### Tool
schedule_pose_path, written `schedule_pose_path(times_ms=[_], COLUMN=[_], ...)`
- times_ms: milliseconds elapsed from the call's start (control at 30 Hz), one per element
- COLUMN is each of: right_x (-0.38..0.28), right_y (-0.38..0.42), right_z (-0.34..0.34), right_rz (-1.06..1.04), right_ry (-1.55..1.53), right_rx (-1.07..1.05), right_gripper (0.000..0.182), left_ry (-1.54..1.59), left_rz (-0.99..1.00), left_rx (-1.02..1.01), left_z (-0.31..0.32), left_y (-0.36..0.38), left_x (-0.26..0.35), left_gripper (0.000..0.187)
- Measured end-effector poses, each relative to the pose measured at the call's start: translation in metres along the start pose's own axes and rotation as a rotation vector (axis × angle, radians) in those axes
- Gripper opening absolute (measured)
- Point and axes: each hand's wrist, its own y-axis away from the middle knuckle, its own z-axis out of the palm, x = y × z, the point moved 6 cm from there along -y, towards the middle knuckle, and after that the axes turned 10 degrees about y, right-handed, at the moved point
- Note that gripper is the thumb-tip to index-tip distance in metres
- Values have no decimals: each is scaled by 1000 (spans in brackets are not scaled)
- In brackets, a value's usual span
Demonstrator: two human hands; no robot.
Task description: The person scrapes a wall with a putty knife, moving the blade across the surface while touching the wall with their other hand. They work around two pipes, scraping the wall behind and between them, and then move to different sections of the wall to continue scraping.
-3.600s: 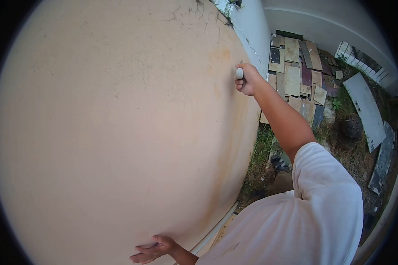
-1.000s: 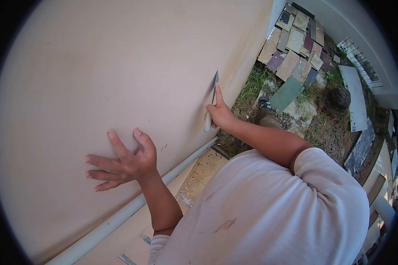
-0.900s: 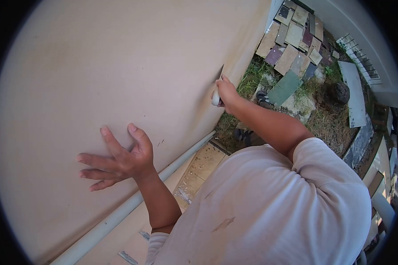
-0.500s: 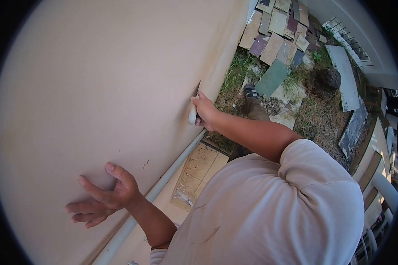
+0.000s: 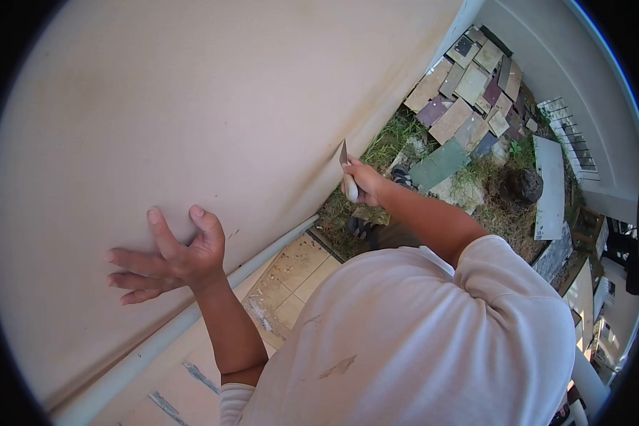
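Observation:
My right hand [image 5: 368,184] is wrapped round the pale handle of a putty knife [image 5: 344,153], whose thin pointed-looking blade is turned up along the edge of the pinkish wall [image 5: 192,106]. Part of the handle is hidden under my fingers. Lower on the left, my left hand [image 5: 184,259] is held up against the wall with its fingers spread and nothing in it. A few small dark marks [image 5: 232,233] show on the wall just right of that thumb.
A white pipe [image 5: 263,257] runs along the wall's foot beside floor tiles [image 5: 291,273]. Loose tiles [image 5: 468,85] lie spread over the ground at the upper right. A green slab [image 5: 440,165], a dark round lump [image 5: 524,186] and a long pale board [image 5: 549,188] lie among grass.
My right hand has shifted right with the putty knife, and more of the blade's face shows. My left hand is a little higher, still spread. The whole view has turned slightly.

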Motion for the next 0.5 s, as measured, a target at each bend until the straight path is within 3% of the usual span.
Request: schedule_pose_path(times_ms=[67,133,200,233,267,333,367,433,500], right_x=[25,11,4,-3,-8,-39,-50,-85,-105], right_y=[23,55,61,64,61,66,64,74,65], right_z=[10,-3,-22,-30,-38,-38,-36,-38,-44], right_rz=[-4,-454,-550,-637,-654,-991,-1011,-925,-895], right_ry=[187,1287,1439,1531,1577,1657,1685,1700,1753], right_rx=[-45,267,312,386,351,482,460,677,691], right_gripper=[58,74,68,62,62,36,36,14,12], left_ry=[38,7,143,97,322,579,548,422,368], left_rz=[1,-33,54,18,-44,-180,-201,-491,-535], left_rx=[18,25,49,38,109,220,227,244,222], left_z=[1,3,-1,-2,-8,-28,-39,-50,-49], left_y=[0,0,-2,3,9,32,43,71,95], left_x=[5,6,11,10,7,-8,-13,-39,-50], left_gripper=[46,43,41,41,39,47,47,57,63])
